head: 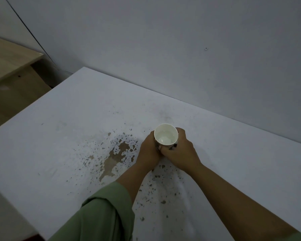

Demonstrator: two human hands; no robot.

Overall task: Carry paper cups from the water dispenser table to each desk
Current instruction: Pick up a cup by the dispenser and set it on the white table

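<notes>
A white paper cup (165,135) stands upright on a white desk (59,145), its mouth facing me and some clear water inside. My left hand (149,150) wraps its left side and my right hand (180,151) wraps its right side, so both hold the cup. The cup's lower wall has a dark print, mostly hidden by my fingers. Whether its base touches the desk is hidden.
The desk's white coating is chipped in a brown patch (115,157) just left of my hands, with specks spreading toward me. A grey wall (181,49) rises behind the desk. A light wooden desk (8,60) stands at the far left, across a gap.
</notes>
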